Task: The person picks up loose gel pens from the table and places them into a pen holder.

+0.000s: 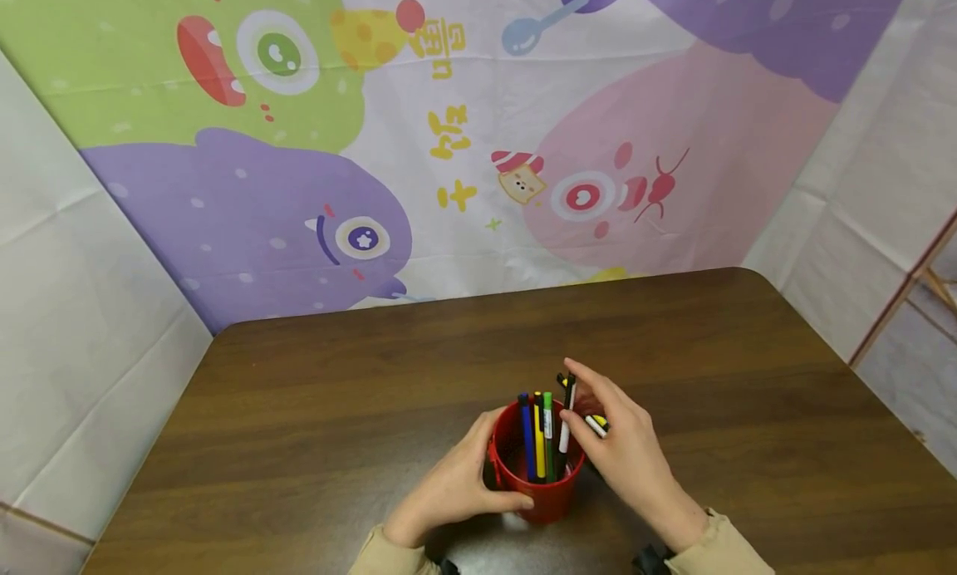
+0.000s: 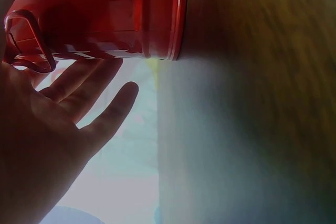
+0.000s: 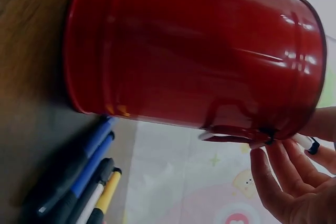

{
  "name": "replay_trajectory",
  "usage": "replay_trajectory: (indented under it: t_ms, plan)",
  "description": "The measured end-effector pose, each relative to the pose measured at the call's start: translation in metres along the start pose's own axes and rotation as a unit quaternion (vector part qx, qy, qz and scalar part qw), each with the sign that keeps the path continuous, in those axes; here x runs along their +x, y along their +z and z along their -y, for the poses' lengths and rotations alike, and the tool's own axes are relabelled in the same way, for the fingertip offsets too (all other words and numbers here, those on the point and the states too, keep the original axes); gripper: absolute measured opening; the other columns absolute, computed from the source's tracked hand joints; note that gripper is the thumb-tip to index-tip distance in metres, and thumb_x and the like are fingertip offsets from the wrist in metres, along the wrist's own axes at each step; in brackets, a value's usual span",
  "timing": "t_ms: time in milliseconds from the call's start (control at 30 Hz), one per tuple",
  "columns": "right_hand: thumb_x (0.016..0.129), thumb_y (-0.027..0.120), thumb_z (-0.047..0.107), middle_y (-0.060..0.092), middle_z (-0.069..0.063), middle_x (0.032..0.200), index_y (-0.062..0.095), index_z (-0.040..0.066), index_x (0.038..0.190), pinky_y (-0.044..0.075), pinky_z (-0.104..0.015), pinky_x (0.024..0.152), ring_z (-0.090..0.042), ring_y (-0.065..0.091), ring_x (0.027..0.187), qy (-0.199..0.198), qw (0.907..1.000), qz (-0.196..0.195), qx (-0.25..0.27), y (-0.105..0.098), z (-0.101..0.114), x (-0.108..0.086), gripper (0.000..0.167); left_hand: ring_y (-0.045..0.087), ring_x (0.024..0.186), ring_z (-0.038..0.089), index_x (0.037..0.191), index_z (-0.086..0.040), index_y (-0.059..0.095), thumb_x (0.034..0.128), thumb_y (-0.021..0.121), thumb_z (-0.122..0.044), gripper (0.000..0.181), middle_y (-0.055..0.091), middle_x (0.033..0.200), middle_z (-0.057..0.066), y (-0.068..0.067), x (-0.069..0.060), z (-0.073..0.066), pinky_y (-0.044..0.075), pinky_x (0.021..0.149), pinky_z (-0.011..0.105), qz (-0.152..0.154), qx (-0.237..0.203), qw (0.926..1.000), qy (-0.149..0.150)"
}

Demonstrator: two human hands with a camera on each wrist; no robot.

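Observation:
A red metal bucket (image 1: 549,502) stands upright on the table, with a blue marker (image 1: 527,442), a yellow marker (image 1: 539,446) and a green marker (image 1: 549,425) leaning inside it. My left hand (image 1: 462,479) holds the bucket from the left, thumb on its near side; in the left wrist view some fingers (image 2: 113,111) stretch past its wall. On the right, my right hand (image 1: 628,442) pinches a white marker with black ends (image 1: 565,432), its lower part within the rim. The bucket's side handle (image 3: 228,135) shows in the right wrist view.
Several markers lie on the table to the bucket's right, among them a blue one (image 3: 94,161) and a yellow one (image 3: 112,190). The brown wooden table (image 1: 336,392) meets a cartoon-printed cloth (image 1: 463,251) at its far edge.

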State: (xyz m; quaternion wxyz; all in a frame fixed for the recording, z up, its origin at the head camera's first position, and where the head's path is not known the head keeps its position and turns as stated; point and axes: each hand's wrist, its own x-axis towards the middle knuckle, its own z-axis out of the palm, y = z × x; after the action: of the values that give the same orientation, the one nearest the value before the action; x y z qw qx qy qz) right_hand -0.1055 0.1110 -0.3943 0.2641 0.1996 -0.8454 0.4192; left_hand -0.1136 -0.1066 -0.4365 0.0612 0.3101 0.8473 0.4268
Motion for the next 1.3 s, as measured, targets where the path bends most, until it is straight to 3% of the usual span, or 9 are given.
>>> replay_trajectory:
  t_ms: [300,533,667,767,1000,1167,1300]
  plan:
    - [0.071,0.073,-0.004,0.056,0.004,0.089,0.052,0.013,0.126,0.052,-0.021,0.066,-0.005,0.056,0.078,0.008,0.9998,0.016,0.007,0.008,-0.006,-0.002,0.062,0.044,0.118,0.014,0.142,-0.026,0.02,0.0681,0.073,-0.051,0.094,0.036,0.136,-0.002,-0.001,0.002,0.0,0.042,0.096,0.036,-0.002,0.01,0.9999,0.007]
    - [0.076,0.071,0.003,0.056,0.004,0.095,0.062,0.013,0.114,0.053,-0.025,0.068,-0.005,0.057,0.083,0.035,0.9982,0.049,-0.008,0.007,-0.006,-0.002,0.04,0.043,0.118,0.012,0.141,-0.028,0.02,0.068,0.073,-0.051,0.093,0.036,0.136,-0.004,-0.002,0.002,0.0,0.041,0.097,0.036,0.005,0.002,1.0,-0.004]
    - [0.08,0.069,0.008,0.056,0.005,0.097,0.061,0.014,0.118,0.053,-0.025,0.071,-0.006,0.057,0.087,0.045,0.9958,0.077,-0.021,0.005,-0.006,-0.002,0.04,0.044,0.118,0.012,0.141,-0.03,0.02,0.0678,0.074,-0.05,0.093,0.036,0.135,-0.005,-0.002,0.002,0.0,0.041,0.098,0.036,0.008,-0.005,0.9998,-0.016]
    - [0.085,0.063,0.009,0.055,0.005,0.1,0.056,0.017,0.126,0.049,-0.021,0.065,-0.006,0.053,0.08,0.053,0.9923,0.108,-0.032,0.004,-0.005,-0.002,0.042,0.044,0.117,0.012,0.141,-0.03,0.02,0.0676,0.074,-0.051,0.093,0.036,0.135,-0.005,-0.002,0.001,0.0,0.041,0.098,0.036,0.009,-0.006,0.9998,-0.019]
    - [0.094,0.047,0.007,0.053,0.006,0.102,0.042,0.024,0.136,0.046,-0.027,0.072,-0.006,0.046,0.082,0.077,0.981,0.166,-0.064,0.004,-0.003,-0.004,0.046,0.044,0.117,0.013,0.141,-0.025,0.02,0.0691,0.072,-0.051,0.093,0.036,0.135,-0.002,-0.001,0.001,0.002,0.042,0.097,0.036,0.009,0.003,0.9999,-0.006]
    - [0.094,0.048,0.012,0.054,0.006,0.097,0.033,0.028,0.141,0.045,-0.026,0.068,-0.007,0.048,0.081,0.065,0.984,0.158,-0.051,-0.002,-0.01,-0.001,0.051,0.044,0.118,0.012,0.14,-0.028,0.021,0.0683,0.074,-0.05,0.092,0.036,0.135,-0.004,0.0,0.0,0.001,0.041,0.098,0.036,0.006,-0.006,0.9999,-0.012]
    - [0.092,0.051,0.012,0.058,0.003,0.098,0.04,0.024,0.138,0.049,-0.028,0.07,-0.008,0.057,0.086,0.063,0.9904,0.112,-0.049,-0.019,-0.025,0.005,0.048,0.045,0.118,0.012,0.14,-0.03,0.022,0.0675,0.075,-0.049,0.091,0.037,0.134,-0.007,0.0,0.0,0.0,0.04,0.098,0.036,0.004,-0.008,0.9998,-0.017]
